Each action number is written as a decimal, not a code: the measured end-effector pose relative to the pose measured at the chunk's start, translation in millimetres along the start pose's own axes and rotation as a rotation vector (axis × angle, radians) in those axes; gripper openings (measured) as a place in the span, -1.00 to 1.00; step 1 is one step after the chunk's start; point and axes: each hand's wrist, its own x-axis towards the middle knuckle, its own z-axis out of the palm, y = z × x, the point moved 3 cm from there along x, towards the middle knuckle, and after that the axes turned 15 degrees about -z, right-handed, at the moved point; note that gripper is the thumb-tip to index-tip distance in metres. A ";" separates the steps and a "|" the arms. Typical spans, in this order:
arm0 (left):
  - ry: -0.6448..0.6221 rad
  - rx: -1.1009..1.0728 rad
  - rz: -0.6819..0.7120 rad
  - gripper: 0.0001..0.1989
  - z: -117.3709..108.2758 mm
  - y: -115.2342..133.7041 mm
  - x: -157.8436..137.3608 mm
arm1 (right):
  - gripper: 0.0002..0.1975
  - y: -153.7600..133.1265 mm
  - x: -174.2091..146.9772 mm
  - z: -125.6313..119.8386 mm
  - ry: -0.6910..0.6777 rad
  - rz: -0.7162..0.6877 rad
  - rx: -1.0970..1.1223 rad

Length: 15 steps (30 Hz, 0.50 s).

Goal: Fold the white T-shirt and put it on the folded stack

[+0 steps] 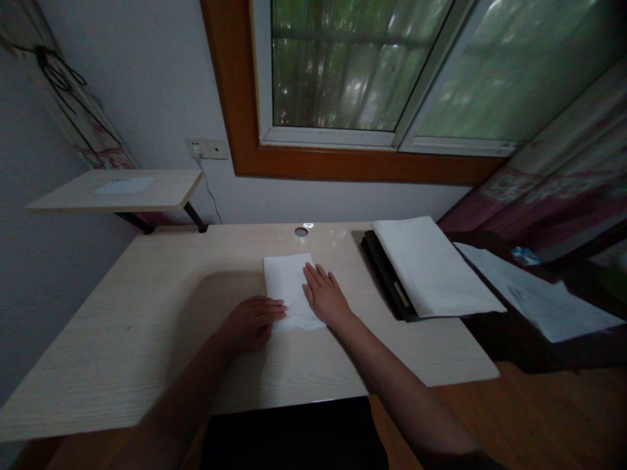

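Note:
A white sheet of paper, seemingly folded, lies flat on the pale wooden desk in front of me. My left hand rests at its lower left edge, with the fingertips on the paper and the thumb tucked low. Across the paper's right side lies my right hand, flat, its fingers stretched out toward the far edge. Creases show near the lower part of the paper, between the two hands. Part of its left and right edges is hidden under my hands.
Large white sheets lie on a black folder or case to the right. Beyond the desk's right edge, another sheet lies on a dark surface. A raised shelf stands at the back left. A cable hole sits near the back edge.

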 end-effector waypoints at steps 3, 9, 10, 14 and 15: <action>0.011 0.046 0.034 -0.50 -0.1 10.7 2.8 | -0.48 2.3 -2.6 0.3 0.003 0.010 0.005; -0.132 0.080 0.119 -0.47 10.2 32.0 11.0 | -0.49 0.8 -4.4 3.2 0.040 0.018 0.005; -0.126 0.055 0.124 -0.50 10.7 32.3 11.1 | -0.49 1.0 -4.6 3.5 0.041 0.016 0.006; -0.034 -0.106 0.122 -0.66 6.1 25.7 7.8 | -0.48 2.5 -5.1 3.7 0.041 0.014 0.015; -0.017 -0.139 0.109 -0.70 4.1 22.9 6.3 | -0.48 2.8 -5.1 3.5 0.041 0.016 0.019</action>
